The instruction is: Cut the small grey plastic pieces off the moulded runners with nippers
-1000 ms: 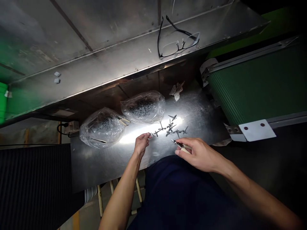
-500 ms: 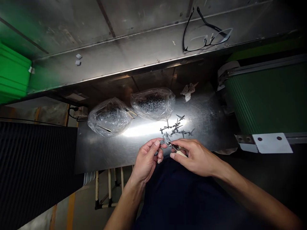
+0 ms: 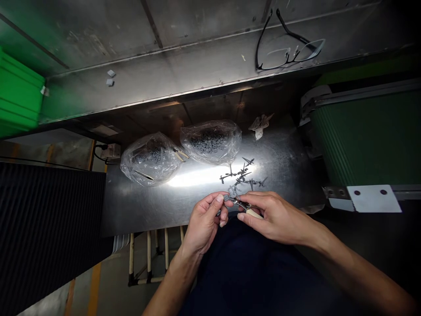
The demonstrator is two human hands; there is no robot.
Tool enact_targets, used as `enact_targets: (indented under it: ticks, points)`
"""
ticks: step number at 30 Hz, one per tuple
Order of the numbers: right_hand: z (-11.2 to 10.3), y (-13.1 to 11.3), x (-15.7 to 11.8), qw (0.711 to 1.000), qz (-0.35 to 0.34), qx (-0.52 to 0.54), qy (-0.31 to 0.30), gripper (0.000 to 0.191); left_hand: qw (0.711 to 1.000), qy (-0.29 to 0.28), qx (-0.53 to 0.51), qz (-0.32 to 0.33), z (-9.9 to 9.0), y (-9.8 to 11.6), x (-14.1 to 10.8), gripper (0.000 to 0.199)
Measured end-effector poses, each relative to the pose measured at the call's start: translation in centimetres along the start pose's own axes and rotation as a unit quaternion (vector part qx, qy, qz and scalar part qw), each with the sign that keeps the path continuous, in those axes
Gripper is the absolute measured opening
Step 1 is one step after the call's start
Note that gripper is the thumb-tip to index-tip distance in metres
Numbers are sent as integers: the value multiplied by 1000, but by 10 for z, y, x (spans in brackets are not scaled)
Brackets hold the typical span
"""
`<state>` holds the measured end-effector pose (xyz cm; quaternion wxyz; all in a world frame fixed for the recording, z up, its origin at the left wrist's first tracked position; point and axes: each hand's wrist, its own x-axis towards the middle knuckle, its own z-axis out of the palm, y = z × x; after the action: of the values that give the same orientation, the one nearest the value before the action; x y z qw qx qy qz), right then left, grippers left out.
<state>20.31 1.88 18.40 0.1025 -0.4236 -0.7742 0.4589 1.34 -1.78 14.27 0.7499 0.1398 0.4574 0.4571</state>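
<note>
My left hand (image 3: pixel 206 219) pinches a small grey plastic part (image 3: pixel 226 198) between thumb and forefinger; another grey piece shows among its lower fingers. A thin grey sprue (image 3: pixel 234 190) sticks up beside the part. My right hand (image 3: pixel 276 218) is wrapped round pale-handled nippers (image 3: pixel 251 212), whose metal jaws meet the part's right side. Whether the jaws are fully closed I cannot make out. Just beyond both hands lie several dark branched sprues (image 3: pixel 243 174) on the metal table (image 3: pixel 148 210).
Two clear plastic bags (image 3: pixel 210 139) of small grey parts stand behind, with a second pair of nippers (image 3: pixel 180 154) at the left one. Crumpled paper (image 3: pixel 261 126) lies further right. Glasses (image 3: pixel 287 55) rest on the shelf above. A green conveyor (image 3: pixel 368 136) stands right, a green bin (image 3: pixel 19 96) left.
Both hands have shifted slightly right and down in the view, and the nipper jaws now sit right against the grey part. The view itself has shifted a little.
</note>
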Motion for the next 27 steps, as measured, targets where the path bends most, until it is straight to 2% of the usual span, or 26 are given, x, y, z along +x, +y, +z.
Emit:
enact_targets:
  ticks: [13,21,27]
  points:
    - [-7,-3,-1,999,-25,-26,9,16,999,18,19,22,6,-1,-1,26]
    - [-7,3,-2,993,37,99,-49,19,996,56,62,26,15,4,-11,35]
    - [-12,-5,-4,990,45,125,-56,18,995,60,74,26,17,6,-19,35]
